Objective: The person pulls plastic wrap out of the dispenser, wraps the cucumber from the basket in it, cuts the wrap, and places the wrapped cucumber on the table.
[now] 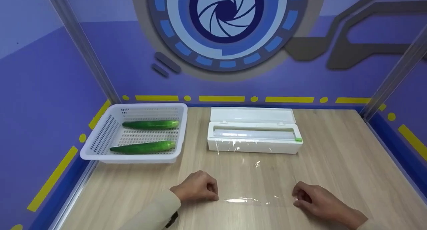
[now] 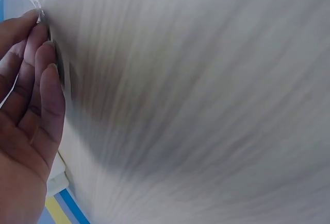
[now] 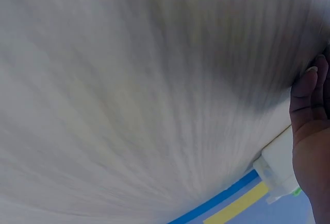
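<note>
A sheet of clear plastic wrap (image 1: 247,200) stretches from the roll (image 1: 253,134) in a white dispenser box (image 1: 253,147) toward the person. Its near left corner is pinched between thumb and fingers of the left hand (image 1: 196,186), close over the table. At the near right corner, the right hand (image 1: 317,200) pinches the wrap the same way. In the left wrist view, a crinkled bit of wrap (image 2: 37,3) shows at the left fingertips. The right wrist view shows only part of the right hand (image 3: 309,126), its fingertips cut off at the edge.
A white plastic basket (image 1: 183,133) with two cucumbers, one farther back (image 1: 150,124) and one nearer (image 1: 143,147), stands at the left. The dispenser's lid (image 1: 252,115) is raised, with a green slider (image 1: 298,139) at its right front corner. Blue-purple panels (image 1: 233,86) wall the wooden table (image 1: 337,150).
</note>
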Tool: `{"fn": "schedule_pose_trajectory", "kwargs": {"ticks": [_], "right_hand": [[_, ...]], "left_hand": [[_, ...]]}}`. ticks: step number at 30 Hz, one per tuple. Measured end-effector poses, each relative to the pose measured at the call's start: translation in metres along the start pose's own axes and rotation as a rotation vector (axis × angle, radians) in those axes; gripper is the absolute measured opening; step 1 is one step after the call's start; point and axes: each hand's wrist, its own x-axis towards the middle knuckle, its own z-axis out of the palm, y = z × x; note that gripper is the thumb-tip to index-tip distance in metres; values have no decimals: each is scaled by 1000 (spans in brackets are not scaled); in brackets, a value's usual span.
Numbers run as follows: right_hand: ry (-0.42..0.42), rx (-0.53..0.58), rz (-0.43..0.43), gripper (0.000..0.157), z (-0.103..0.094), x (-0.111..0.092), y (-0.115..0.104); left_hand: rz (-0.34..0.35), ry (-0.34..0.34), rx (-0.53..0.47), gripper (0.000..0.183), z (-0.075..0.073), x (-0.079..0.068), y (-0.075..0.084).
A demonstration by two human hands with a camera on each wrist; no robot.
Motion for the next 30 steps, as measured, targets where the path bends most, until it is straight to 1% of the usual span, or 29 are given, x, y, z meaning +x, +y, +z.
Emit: {"fn": "schedule_pose_trajectory", "kwargs": {"ticks": [3,5,7,9,13,15,18,22,25,27,30], "right_hand": [[74,8,-107,25,3,-2,3],[106,20,-166,32,4,-3,6],[121,23,-198,41,5,-4,8],[122,25,-203,47,5,-4,9],[117,18,-168,54,5,-4,8],[96,30,-122,57,4,-3,8],[71,43,-97,63,2,-3,7],[25,57,-69,69,-2,-1,7],[-27,65,0,74,-6,1,6],[-51,66,31,76,-7,3,6],[-60,61,23,77,-9,4,6]], "left_hand": [[25,8,-9,14,1,-1,-1],[34,19,5,17,2,-1,-2],[29,30,16,21,2,-1,-3],[19,43,32,26,2,-2,-4],[0,60,37,32,2,-4,-5],[-6,65,27,34,2,-4,-6],[-19,68,5,37,3,-6,-7],[-38,65,-24,38,3,-7,-7],[-49,65,-39,39,4,-8,-7],[-50,69,-44,40,4,-9,-7],[-51,74,-46,41,5,-10,-7]]}}
